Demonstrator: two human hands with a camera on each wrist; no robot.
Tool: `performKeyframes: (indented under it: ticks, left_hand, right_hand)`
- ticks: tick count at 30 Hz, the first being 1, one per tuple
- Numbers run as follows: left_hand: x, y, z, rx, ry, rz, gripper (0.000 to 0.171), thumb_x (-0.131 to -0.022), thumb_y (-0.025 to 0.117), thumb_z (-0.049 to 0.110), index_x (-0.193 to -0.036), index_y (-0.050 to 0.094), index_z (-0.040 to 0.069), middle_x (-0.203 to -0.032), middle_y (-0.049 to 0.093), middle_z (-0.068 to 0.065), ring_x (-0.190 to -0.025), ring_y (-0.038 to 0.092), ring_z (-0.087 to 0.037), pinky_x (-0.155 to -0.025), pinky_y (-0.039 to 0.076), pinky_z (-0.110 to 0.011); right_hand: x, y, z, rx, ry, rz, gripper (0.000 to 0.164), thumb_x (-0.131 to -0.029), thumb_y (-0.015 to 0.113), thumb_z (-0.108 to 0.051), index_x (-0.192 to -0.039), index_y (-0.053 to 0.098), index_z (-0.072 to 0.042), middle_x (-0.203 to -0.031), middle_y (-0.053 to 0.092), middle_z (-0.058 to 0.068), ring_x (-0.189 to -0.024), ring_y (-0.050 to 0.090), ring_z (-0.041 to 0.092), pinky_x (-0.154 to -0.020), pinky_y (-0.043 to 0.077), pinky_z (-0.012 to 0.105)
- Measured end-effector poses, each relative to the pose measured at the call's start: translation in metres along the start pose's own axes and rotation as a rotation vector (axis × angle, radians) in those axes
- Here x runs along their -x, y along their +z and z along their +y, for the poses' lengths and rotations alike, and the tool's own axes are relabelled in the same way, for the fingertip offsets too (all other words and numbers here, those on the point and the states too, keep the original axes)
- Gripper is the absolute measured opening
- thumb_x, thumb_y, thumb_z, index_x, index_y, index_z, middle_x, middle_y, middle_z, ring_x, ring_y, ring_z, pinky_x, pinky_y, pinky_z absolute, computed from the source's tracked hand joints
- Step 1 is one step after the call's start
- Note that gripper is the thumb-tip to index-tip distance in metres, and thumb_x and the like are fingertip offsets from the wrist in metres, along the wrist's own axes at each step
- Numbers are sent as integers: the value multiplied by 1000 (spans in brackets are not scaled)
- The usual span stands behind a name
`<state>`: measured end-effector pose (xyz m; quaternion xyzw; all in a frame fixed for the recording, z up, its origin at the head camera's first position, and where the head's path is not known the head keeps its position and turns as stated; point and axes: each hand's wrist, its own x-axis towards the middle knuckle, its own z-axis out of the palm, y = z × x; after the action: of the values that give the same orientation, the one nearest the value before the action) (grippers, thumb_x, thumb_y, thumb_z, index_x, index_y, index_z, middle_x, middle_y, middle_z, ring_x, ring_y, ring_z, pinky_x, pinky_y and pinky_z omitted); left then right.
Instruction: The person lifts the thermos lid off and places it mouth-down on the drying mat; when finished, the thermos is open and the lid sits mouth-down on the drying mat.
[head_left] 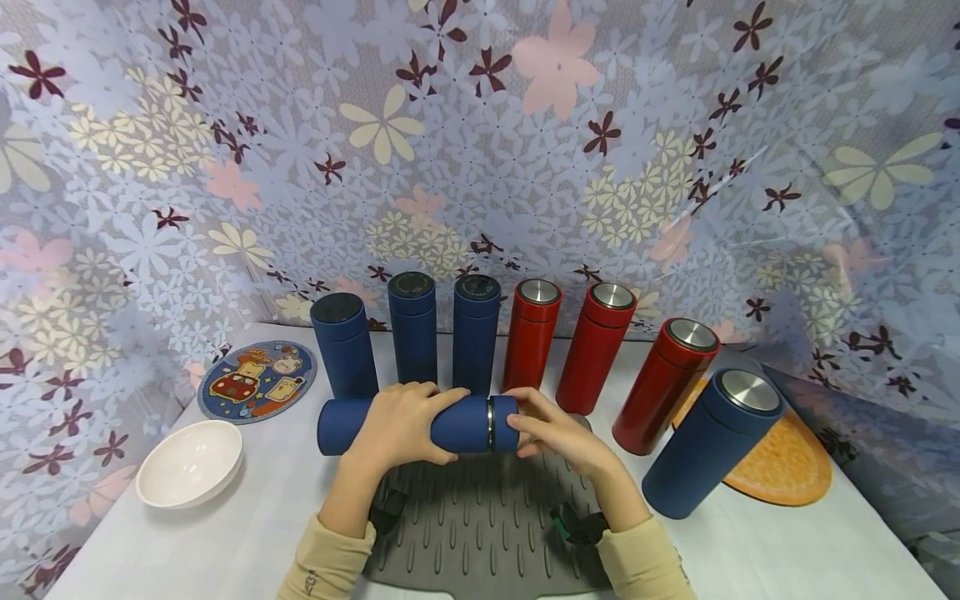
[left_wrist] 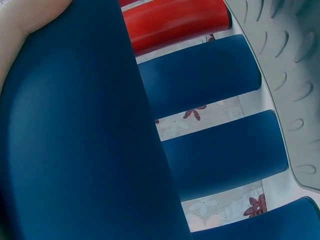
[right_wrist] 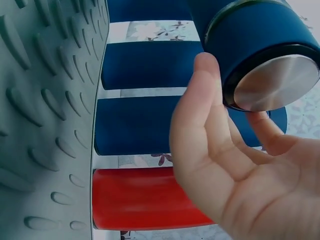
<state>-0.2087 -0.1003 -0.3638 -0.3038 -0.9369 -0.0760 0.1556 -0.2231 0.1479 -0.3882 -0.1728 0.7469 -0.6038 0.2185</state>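
Note:
A blue thermos bottle [head_left: 461,425] is held sideways above a grey ridged mat [head_left: 480,533]. My left hand [head_left: 401,425] grips its body from above, fingers on the far side and thumb on the near side. Its blue body [left_wrist: 90,125] fills much of the left wrist view. At the bottle's right end, my right hand [head_left: 558,432] pinches the lid between thumb and fingers. The right wrist view shows the lid's brushed metal top [right_wrist: 277,82] and a silver ring [right_wrist: 225,15] where lid meets body.
Behind the mat stand several blue thermos bottles [head_left: 412,333] and red thermos bottles [head_left: 532,342] in a row. A blue bottle [head_left: 697,454] stands right, before an orange round mat [head_left: 787,458]. Left are a white bowl [head_left: 191,464] and a round cartoon mat [head_left: 258,381].

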Motion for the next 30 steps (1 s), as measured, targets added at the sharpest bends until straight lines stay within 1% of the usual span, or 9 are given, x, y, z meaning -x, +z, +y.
performKeyframes:
  ticks: [4, 11, 16, 17, 19, 23, 24, 26, 30]
  left_hand:
    - [-1, -1, -1, -6, 3, 10, 77, -56, 81, 52, -125, 57, 26, -98, 65, -4, -82, 61, -22, -71, 50, -40]
    - [0, 0, 0, -23, 9, -12, 78, -57, 80, 54, -126, 57, 26, -98, 64, -3, -82, 61, -21, -71, 50, -40]
    - [0, 1, 0, -10, 7, -6, 77, -56, 81, 51, -125, 57, 26, -99, 64, -4, -84, 61, -23, -72, 49, -41]
    - [0, 1, 0, -12, 8, -3, 77, -56, 81, 51, -125, 57, 26, -98, 64, -4, -84, 61, -23, -72, 49, -41]
    - [1, 1, 0, -15, 16, 10, 77, -56, 81, 51, -124, 58, 25, -98, 65, -4, -83, 62, -22, -71, 50, -40]
    - [1, 2, 1, -24, 35, 32, 77, -55, 81, 52, -124, 58, 25, -96, 65, -3, -81, 62, -20, -70, 50, -38]
    - [1, 3, 1, -26, 38, 35, 76, -55, 81, 52, -123, 58, 25, -95, 65, -3, -81, 62, -20, -70, 50, -38]
    - [0, 3, 2, -26, 39, 33, 76, -56, 80, 53, -124, 58, 26, -96, 65, -3, -81, 62, -20, -70, 51, -37]
    - [0, 2, 1, 3, 22, 18, 77, -56, 81, 52, -124, 58, 25, -99, 65, -4, -83, 62, -22, -71, 51, -40]
  right_hand:
    - [0, -2, 0, 11, -47, -7, 55, -87, 57, -24, -135, 34, -9, -129, 37, 22, -105, 53, 32, -84, 50, 48]
    - [4, -1, -2, 27, -80, -23, 65, -81, 66, -17, -135, 33, -11, -133, 31, 20, -116, 39, 38, -84, 47, 47]
    - [4, 2, -5, 15, -44, -15, 66, -89, 57, -27, -142, 20, -20, -137, 23, 22, -118, 40, 44, -83, 50, 48]
    - [4, 2, -5, 17, -28, -9, 63, -91, 53, -31, -143, 19, -19, -137, 23, 22, -116, 44, 43, -82, 51, 47]
    - [3, 4, -6, 28, 15, 9, 59, -95, 44, -39, -142, 21, -14, -132, 35, 23, -106, 54, 39, -79, 52, 45]
    - [3, 7, -7, 61, 75, 32, 57, -97, 36, -46, -133, 32, -2, -103, 60, 17, -77, 67, 27, -72, 54, 43]
    - [3, 8, -7, 64, 82, 35, 56, -96, 36, -46, -131, 35, -1, -96, 62, 15, -73, 67, 25, -71, 54, 42]
    - [3, 8, -6, 70, 85, 38, 53, -96, 38, -44, -127, 37, -1, -91, 63, 13, -70, 67, 23, -69, 54, 41]
    - [1, 6, -3, 24, 56, 28, 50, -95, 43, -40, -128, 35, -2, -98, 60, 14, -73, 67, 23, -70, 54, 36]
